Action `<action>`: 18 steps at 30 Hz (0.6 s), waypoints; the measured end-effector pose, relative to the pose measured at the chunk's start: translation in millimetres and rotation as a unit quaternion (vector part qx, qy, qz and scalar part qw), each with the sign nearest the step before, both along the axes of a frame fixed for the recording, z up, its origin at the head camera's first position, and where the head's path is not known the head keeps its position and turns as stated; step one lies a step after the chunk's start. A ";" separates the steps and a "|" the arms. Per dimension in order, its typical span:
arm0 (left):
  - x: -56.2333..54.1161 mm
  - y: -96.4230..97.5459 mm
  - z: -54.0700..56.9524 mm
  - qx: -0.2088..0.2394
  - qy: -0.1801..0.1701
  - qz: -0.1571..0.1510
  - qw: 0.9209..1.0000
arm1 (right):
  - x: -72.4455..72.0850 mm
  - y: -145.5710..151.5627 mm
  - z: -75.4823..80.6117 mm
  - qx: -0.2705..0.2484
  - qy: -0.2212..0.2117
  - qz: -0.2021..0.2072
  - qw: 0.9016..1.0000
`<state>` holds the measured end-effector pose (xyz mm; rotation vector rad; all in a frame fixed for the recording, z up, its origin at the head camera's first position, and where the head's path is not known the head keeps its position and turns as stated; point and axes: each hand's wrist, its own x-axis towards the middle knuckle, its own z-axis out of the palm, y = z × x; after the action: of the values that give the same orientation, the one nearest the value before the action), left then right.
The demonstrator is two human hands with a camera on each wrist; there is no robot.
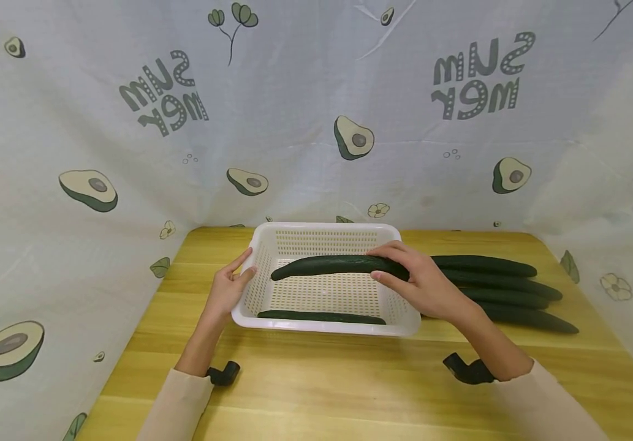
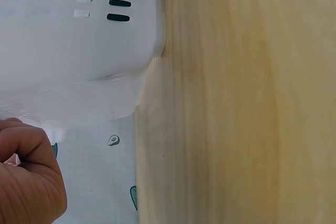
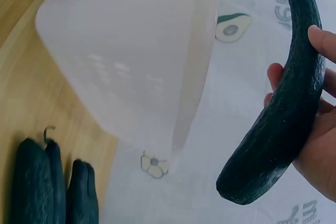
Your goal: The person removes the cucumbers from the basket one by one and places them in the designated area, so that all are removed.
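Observation:
My right hand (image 1: 423,278) grips a dark green cucumber (image 1: 333,264) near its right end and holds it level above a white plastic basket (image 1: 324,329). In the right wrist view, thumb and fingers wrap the cucumber (image 3: 286,114), which bends slightly and is apart from the basket wall (image 3: 136,40). The left hand (image 1: 227,295) holds the basket's left rim, its thumb over the edge. Only part of that hand (image 2: 31,177) shows in the left wrist view, fingers bent by the basket. Another cucumber (image 1: 322,316) lies inside along the near wall.
Several more cucumbers (image 1: 506,285) lie side by side on the wooden table (image 1: 316,386), right of the basket and partly behind my right forearm. A pale curtain (image 1: 294,122) printed with avocados hangs behind the table and along its sides. Black wrist mounts (image 1: 467,369) sit at both sleeves.

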<state>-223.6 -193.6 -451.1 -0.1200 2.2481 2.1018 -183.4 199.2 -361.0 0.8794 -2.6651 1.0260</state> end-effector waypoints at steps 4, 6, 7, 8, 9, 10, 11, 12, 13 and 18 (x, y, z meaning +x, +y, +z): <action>0.0 -0.5 0.9 -0.012 0.001 0.000 1.000 | 1.9 13.9 -2.5 0.004 0.008 -0.013 1.000; 0.5 -0.5 1.5 -0.016 0.000 0.003 1.000 | 3.1 20.8 -5.7 0.008 0.011 -0.018 1.000; 0.9 -0.5 1.7 -0.016 -0.001 0.004 1.000 | 4.0 24.3 -7.6 0.011 0.014 -0.021 1.000; 1.3 -0.4 2.0 -0.015 -0.002 0.004 1.000 | 5.3 27.7 -9.4 0.014 0.016 -0.024 1.000; 1.7 -0.4 2.3 -0.014 -0.002 0.003 1.000 | 6.6 31.4 -11.6 0.018 0.018 -0.028 0.999; 2.1 -0.2 2.7 -0.011 -0.003 0.003 1.000 | 8.2 35.0 -13.8 0.022 0.020 -0.033 0.999; 2.5 -0.1 3.0 -0.010 -0.003 0.004 1.000 | 9.8 38.9 -16.3 0.025 0.022 -0.038 0.999; 2.9 0.1 3.3 -0.008 -0.004 0.003 1.000 | 11.6 42.5 -18.4 0.028 0.023 -0.044 0.998; 3.1 0.4 3.4 -0.006 -0.004 0.002 1.000 | 13.6 46.3 -20.2 0.027 0.023 -0.048 0.998; 3.2 0.3 3.0 -0.003 -0.002 0.000 1.000 | 21.8 64.9 -26.6 0.022 0.010 -0.061 0.998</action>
<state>-220.5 -193.3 -448.1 -0.1237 2.2513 2.0938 -161.6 264.2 -387.6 0.7201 -2.6962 0.9286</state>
